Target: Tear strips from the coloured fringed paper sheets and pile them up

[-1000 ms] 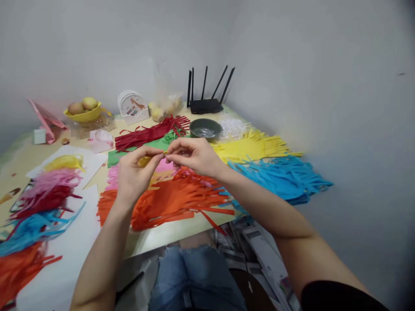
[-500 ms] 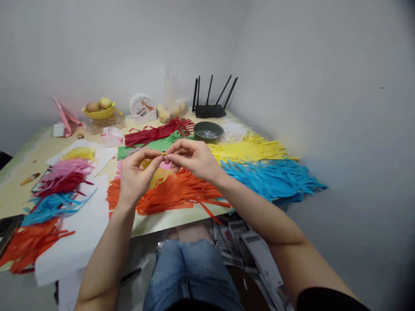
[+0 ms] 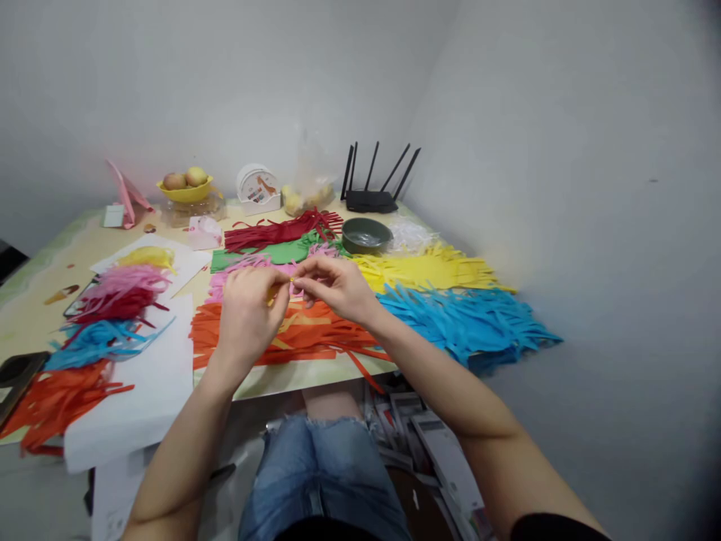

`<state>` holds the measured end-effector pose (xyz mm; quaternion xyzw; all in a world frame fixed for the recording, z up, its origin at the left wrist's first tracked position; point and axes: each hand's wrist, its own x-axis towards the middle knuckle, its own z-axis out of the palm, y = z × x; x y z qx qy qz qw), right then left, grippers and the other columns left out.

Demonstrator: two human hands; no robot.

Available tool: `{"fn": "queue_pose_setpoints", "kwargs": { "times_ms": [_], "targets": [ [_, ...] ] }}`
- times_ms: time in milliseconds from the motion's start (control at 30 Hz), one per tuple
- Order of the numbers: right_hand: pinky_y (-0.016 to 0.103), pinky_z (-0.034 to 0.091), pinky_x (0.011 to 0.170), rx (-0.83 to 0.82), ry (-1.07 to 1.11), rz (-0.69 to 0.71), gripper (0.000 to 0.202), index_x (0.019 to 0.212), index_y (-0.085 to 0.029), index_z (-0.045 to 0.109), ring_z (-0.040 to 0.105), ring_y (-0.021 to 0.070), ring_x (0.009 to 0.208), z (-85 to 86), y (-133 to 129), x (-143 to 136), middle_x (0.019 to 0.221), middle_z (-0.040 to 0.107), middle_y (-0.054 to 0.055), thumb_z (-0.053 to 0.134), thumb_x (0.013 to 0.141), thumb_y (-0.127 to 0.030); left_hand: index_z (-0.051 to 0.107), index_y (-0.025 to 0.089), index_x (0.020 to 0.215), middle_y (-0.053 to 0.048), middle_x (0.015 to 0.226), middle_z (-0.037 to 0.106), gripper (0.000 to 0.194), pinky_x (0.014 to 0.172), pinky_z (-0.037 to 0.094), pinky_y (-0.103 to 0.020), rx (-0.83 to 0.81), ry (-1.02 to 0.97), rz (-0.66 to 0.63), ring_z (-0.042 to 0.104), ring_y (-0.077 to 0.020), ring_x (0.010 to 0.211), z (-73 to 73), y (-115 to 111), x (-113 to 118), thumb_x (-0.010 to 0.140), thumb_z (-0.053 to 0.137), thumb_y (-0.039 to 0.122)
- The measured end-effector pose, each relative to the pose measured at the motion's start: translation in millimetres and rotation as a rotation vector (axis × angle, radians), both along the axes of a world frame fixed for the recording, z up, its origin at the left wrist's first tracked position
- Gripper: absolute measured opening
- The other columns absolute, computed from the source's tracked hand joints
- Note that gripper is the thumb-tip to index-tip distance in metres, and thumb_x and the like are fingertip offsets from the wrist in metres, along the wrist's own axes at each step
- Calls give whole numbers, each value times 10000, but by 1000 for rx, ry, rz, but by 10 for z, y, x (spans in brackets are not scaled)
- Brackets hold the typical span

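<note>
My left hand (image 3: 251, 312) and my right hand (image 3: 336, 289) meet fingertip to fingertip over the fringed paper. Both pinch a small bit of yellow paper strip (image 3: 292, 279); most of it is hidden by the fingers. Beneath them lies orange fringed paper (image 3: 321, 330), with a few paler yellow strands across it. Pink fringed paper (image 3: 217, 287) and green paper (image 3: 225, 260) lie just beyond. Yellow fringed paper (image 3: 417, 269) and blue fringed paper (image 3: 473, 319) spread to the right of my right hand.
Dark red fringe (image 3: 270, 234), a grey-green bowl (image 3: 366, 237) and a black router (image 3: 370, 200) stand farther back. At left, orange tassels (image 3: 67, 402) and other colours lie by white paper (image 3: 146, 398), near a phone (image 3: 19, 383). A yellow fruit bowl (image 3: 185, 192) stands at the back left.
My left hand has turned, its back now more toward me and its fingers closer together. Both pinches stay together. The view has shifted slightly.
</note>
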<state>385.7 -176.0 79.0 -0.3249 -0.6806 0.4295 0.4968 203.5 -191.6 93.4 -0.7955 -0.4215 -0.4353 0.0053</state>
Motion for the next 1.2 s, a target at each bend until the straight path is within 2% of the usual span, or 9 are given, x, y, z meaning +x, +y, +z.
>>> {"fn": "queue_pose_setpoints", "kwargs": {
  "times_ms": [233, 400, 500, 567, 733, 867, 1000, 1100, 1200],
  "targets": [
    [192, 567, 523, 121, -112, -61, 279, 921, -166, 631, 621, 72, 537, -99, -44, -40, 732, 653, -8, 627, 919, -446, 707, 178, 837, -33, 807, 753, 114, 727, 512, -281, -362, -236, -110, 684, -174, 738, -74, -4, -16, 857, 622, 252],
    [192, 560, 493, -42, -48, 34, 344, 913, -156, 626, 607, 77, 519, -59, -21, -45, 686, 646, -14, 696, 850, -487, 677, 182, 835, -43, 825, 732, 101, 764, 515, -298, -281, -368, -72, 678, -183, 778, -202, 9, -17, 845, 668, 281],
    [189, 529, 440, -135, 25, 56, 384, 894, -151, 631, 570, 77, 491, -44, -6, -79, 641, 616, -31, 736, 797, -507, 659, 183, 859, -47, 843, 725, 127, 763, 539, -289, -400, -525, -243, 693, -179, 797, -265, 10, -42, 836, 692, 303],
    [175, 475, 397, -142, 27, 36, 382, 892, -153, 641, 525, 69, 452, -45, -11, -108, 596, 581, -52, 749, 779, -501, 672, 183, 875, -53, 858, 733, 115, 784, 551, -293, -450, -574, -289, 704, -182, 820, -299, 0, -56, 836, 690, 290],
    [162, 400, 419, -85, -98, -30, 296, 948, -156, 708, 449, 51, 415, -16, -34, -141, 514, 502, -81, 727, 820, -423, 677, 183, 853, -41, 843, 738, 130, 799, 566, -298, -405, -677, -125, 719, -177, 803, -356, -57, -37, 805, 728, 292],
    [178, 359, 407, -57, -157, -11, 243, 834, -144, 749, 432, 56, 410, 36, -64, -146, 503, 512, -57, 702, 833, -383, 652, 180, 869, -38, 854, 738, 264, 791, 564, -290, -622, -861, -245, 724, -177, 810, -378, -67, -44, 708, 817, 307],
    [188, 367, 425, 38, -217, -55, 215, 818, -148, 790, 440, 64, 438, 32, -106, -185, 533, 591, -23, 688, 838, -336, 625, 179, 872, -5, 717, 718, 402, 712, 530, -257, -878, -1050, -406, 696, -149, 699, -415, -41, -101, 620, 886, 351],
    [202, 352, 399, 54, -205, -60, 226, 830, -155, 806, 422, 66, 406, 10, -101, -228, 559, 638, -6, 679, 840, -342, 641, 170, 862, -7, 692, 718, 432, 737, 523, -267, -918, -1129, -414, 689, -145, 681, -468, -18, -157, 595, 907, 381],
    [218, 334, 386, 58, -154, -172, 237, 809, -157, 795, 421, 76, 384, -39, -91, -306, 532, 618, -7, 702, 829, -374, 682, 160, 841, -37, 728, 740, 430, 756, 532, -293, -934, -1129, -357, 709, -175, 713, -557, -23, -213, 578, 910, 412]
  ]
}}
